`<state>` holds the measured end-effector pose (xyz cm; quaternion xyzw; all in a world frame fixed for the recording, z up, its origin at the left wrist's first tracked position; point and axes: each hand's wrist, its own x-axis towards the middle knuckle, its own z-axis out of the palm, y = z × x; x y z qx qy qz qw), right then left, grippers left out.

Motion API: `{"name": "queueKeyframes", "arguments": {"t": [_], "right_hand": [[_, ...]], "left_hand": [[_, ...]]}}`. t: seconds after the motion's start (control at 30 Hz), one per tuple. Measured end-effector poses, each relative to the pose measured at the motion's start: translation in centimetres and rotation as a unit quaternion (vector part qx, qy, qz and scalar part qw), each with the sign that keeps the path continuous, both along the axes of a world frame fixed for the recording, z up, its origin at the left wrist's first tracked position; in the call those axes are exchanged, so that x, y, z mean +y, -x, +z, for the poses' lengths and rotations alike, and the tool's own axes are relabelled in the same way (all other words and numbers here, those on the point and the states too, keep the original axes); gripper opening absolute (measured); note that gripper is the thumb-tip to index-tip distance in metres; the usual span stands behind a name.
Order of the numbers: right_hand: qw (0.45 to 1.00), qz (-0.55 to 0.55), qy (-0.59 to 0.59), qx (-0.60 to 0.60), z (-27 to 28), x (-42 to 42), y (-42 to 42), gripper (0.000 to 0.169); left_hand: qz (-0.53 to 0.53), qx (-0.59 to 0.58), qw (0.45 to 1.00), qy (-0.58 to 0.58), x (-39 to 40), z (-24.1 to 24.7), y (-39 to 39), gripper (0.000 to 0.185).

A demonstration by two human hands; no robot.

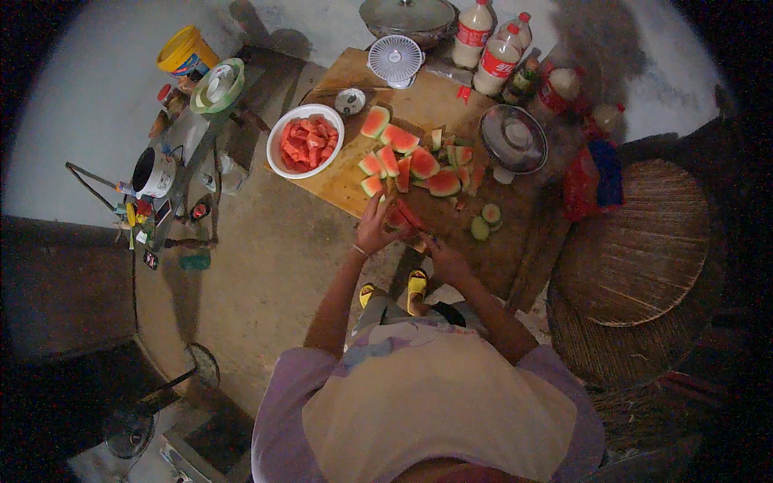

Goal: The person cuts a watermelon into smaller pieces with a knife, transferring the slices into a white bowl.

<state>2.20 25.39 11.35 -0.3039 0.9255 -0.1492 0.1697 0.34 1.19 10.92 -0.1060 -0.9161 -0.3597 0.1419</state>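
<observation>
At the near edge of the wooden table (329,187), my left hand (377,228) rests on a piece of watermelon (395,218). Beside it my right hand (445,256) is closed around what looks like the handle of a knife with a red blade (410,215); the handle itself is hidden in the fingers. Just beyond the hands lie several watermelon wedges (424,163) with green rind, some touching one another. A white bowl (273,158) to the left holds red watermelon chunks (308,143). Small round rind pieces (480,228) lie right of my right hand.
A small fan (395,58), an open can (350,101) and a lidded pot (513,139) stand on the table. Filled plastic bottles (496,65) and a large lidded pan (408,21) line the back. Round woven trays (640,241) lean at the right; a cluttered shelf stands left.
</observation>
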Motion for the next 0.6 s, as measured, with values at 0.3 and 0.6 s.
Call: {"name": "queueKeyframes", "arguments": {"t": [0.3, 0.6], "right_hand": [[1.000, 0.017, 0.011, -0.010, 2.0, 1.5, 2.2, 0.069], [0.999, 0.028, 0.001, 0.017, 5.2, 2.3, 3.2, 0.062]], "left_hand": [[-0.320, -0.308, 0.883, 0.151, 0.1, 2.3, 9.8, 0.056], [-0.379, -0.398, 0.831, 0.080, 1.1, 5.2, 12.9, 0.047]]}}
